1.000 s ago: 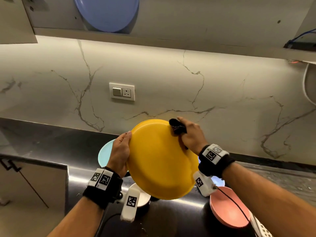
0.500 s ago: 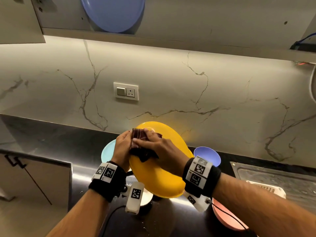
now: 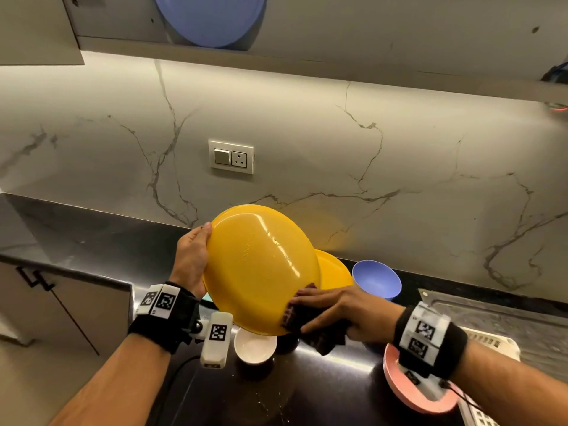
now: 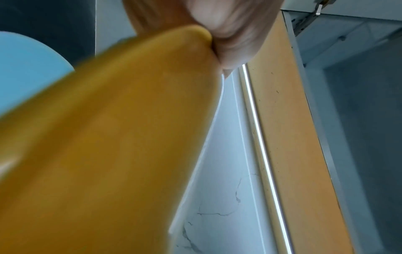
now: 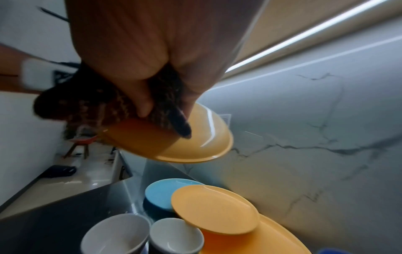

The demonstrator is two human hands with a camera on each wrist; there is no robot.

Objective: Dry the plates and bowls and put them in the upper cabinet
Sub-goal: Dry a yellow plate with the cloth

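A yellow plate (image 3: 261, 269) is held tilted above the black counter, its underside toward me. My left hand (image 3: 192, 256) grips its left rim, fingers curled behind it; the left wrist view shows the thumb base pressed on the yellow plate (image 4: 108, 154). My right hand (image 3: 332, 309) grips a dark brown cloth (image 3: 307, 327) and presses it against the plate's lower right edge. From the right wrist, the cloth (image 5: 104, 106) lies bunched under the fingers on the yellow plate (image 5: 191, 146). A blue plate (image 3: 212, 16) stands in the upper cabinet.
On the counter below lie another yellow plate (image 3: 335, 269), a purple-blue bowl (image 3: 376, 279), a white bowl (image 3: 255, 345), a pink plate (image 3: 412, 392) and a light blue bowl (image 5: 165, 194). A sink drainboard (image 3: 491, 321) lies at right. A wall socket (image 3: 231, 157) is behind.
My right hand has dragged the cloth from the plate's upper left rim down to its lower right edge. The plate now tilts its underside more toward me; the left hand's hold is unchanged.
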